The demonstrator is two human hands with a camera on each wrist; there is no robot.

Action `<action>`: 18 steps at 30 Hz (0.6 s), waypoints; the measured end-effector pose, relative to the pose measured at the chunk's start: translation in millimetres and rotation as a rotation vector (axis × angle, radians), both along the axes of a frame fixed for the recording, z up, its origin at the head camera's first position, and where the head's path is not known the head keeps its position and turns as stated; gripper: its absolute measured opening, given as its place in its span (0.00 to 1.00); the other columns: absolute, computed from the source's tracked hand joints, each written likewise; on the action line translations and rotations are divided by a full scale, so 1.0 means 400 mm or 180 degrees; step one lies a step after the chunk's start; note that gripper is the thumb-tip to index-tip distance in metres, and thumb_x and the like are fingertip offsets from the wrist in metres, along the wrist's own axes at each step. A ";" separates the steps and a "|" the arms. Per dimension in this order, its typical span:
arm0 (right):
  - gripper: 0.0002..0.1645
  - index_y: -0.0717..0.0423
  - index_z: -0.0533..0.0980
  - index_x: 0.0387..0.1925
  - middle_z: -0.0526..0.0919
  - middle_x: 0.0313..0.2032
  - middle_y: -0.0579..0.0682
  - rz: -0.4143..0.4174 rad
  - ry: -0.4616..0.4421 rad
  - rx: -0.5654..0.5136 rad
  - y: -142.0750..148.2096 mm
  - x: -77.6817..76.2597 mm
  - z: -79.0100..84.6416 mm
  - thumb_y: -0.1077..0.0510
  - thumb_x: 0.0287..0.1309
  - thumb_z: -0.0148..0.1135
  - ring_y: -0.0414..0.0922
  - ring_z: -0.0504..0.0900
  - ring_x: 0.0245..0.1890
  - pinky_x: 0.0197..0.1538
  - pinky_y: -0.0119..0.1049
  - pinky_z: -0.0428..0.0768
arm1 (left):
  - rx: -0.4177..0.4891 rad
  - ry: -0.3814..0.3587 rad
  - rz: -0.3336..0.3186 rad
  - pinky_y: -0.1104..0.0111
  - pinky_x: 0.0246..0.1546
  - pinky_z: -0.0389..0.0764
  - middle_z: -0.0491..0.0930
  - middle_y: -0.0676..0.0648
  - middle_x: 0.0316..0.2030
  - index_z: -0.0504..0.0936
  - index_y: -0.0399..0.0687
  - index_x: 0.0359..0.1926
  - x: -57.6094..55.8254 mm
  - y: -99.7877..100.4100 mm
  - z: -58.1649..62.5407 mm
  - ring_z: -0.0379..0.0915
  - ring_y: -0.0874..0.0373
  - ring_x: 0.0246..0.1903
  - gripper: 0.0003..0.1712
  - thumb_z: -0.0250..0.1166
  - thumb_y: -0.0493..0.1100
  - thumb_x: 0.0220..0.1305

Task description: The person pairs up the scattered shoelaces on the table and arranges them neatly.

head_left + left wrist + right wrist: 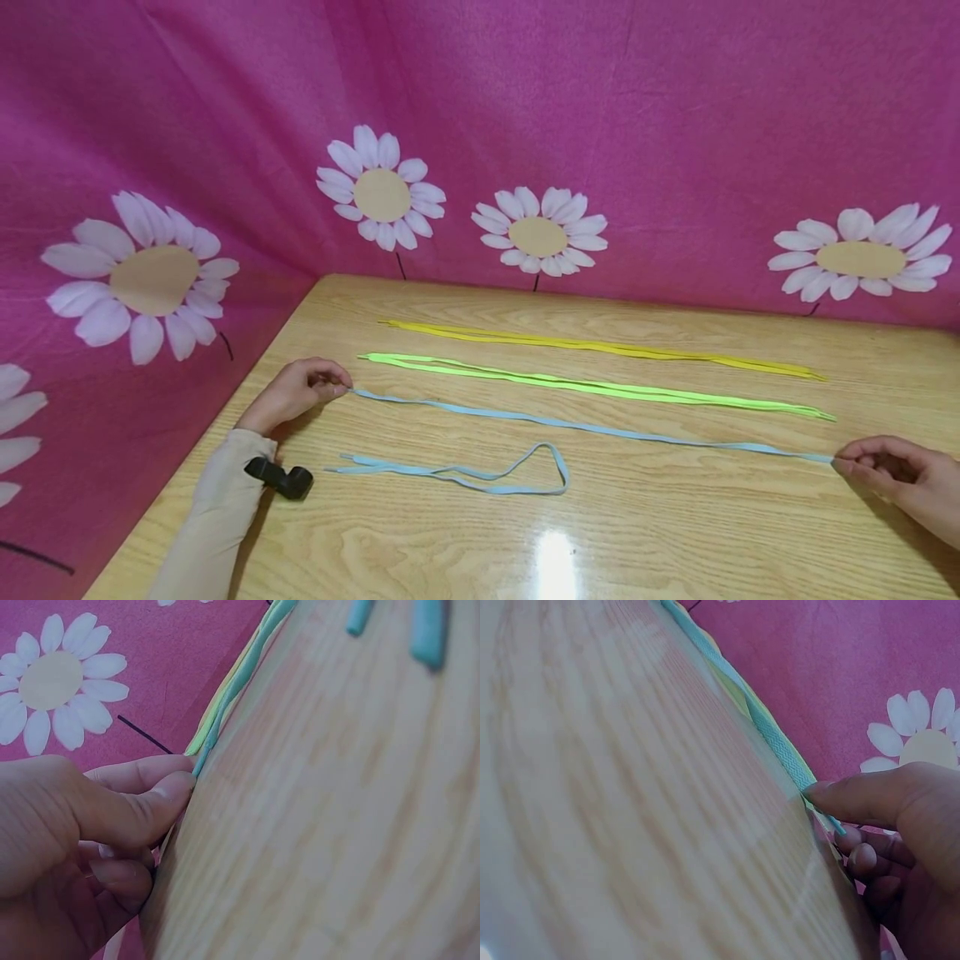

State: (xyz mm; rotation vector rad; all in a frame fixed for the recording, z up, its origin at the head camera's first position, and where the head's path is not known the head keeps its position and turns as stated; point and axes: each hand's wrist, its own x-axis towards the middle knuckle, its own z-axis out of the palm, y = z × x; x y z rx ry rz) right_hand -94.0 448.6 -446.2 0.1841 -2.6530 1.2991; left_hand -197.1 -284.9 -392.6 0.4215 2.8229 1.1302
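A person's left hand (300, 390) and right hand (907, 479) pinch opposite ends of a flat, light-blue fabric lace (630, 433), which runs nearly straight between them above a pale wood-grain table (420, 550). At the lace's left end, the forearm, in a beige sleeve (217, 508) with a black wrist device (281, 479), reaches up and the hand bends in toward the lace, thumb against forefinger, remaining fingers curled below. At its right end, the other hand comes in from the side, thumb pressed on the lace, fingers folded beneath, a short tip poking out past the grip. Just beyond the held lace lies a neon-green fabric lace (570, 384) in close double strands; farther beyond it, a doubled yellow fabric lace (600, 346). On its near side rests a second light-blue lace (525, 491), shorter in spread, looped at its right end. Behind them all hangs magenta cloth (675, 100) printed with white daisies (382, 196).
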 end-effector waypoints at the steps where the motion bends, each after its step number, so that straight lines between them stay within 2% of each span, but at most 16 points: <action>1: 0.16 0.51 0.80 0.34 0.78 0.29 0.33 -0.0027 -0.0013 0.0029 -0.001 0.001 0.000 0.75 0.59 0.58 0.31 0.73 0.28 0.28 0.23 0.71 | 0.0000 0.0007 0.0003 0.64 0.37 0.73 0.81 0.44 0.37 0.84 0.41 0.37 0.000 0.000 0.000 0.72 0.55 0.34 0.03 0.65 0.33 0.62; 9: 0.13 0.52 0.79 0.32 0.77 0.27 0.36 -0.0077 -0.0005 0.0129 -0.006 0.004 0.002 0.74 0.58 0.60 0.34 0.71 0.24 0.22 0.28 0.67 | -0.0043 0.0022 0.0047 0.65 0.37 0.72 0.81 0.45 0.36 0.83 0.41 0.37 -0.001 -0.002 -0.005 0.70 0.56 0.34 0.03 0.65 0.33 0.62; 13: 0.14 0.50 0.79 0.32 0.77 0.26 0.35 -0.0119 0.0015 0.0224 -0.008 0.004 0.000 0.73 0.60 0.59 0.33 0.71 0.23 0.22 0.28 0.67 | -0.0054 0.0055 0.0057 0.67 0.37 0.72 0.81 0.45 0.35 0.83 0.40 0.37 -0.002 -0.003 -0.008 0.71 0.56 0.34 0.03 0.65 0.33 0.61; 18: 0.15 0.52 0.79 0.32 0.77 0.27 0.34 -0.0058 0.0032 0.0128 -0.007 0.003 0.000 0.75 0.59 0.58 0.33 0.72 0.24 0.23 0.27 0.68 | -0.0060 0.0107 0.0061 0.68 0.35 0.72 0.80 0.46 0.33 0.83 0.39 0.36 -0.005 -0.004 -0.009 0.70 0.56 0.32 0.03 0.65 0.31 0.60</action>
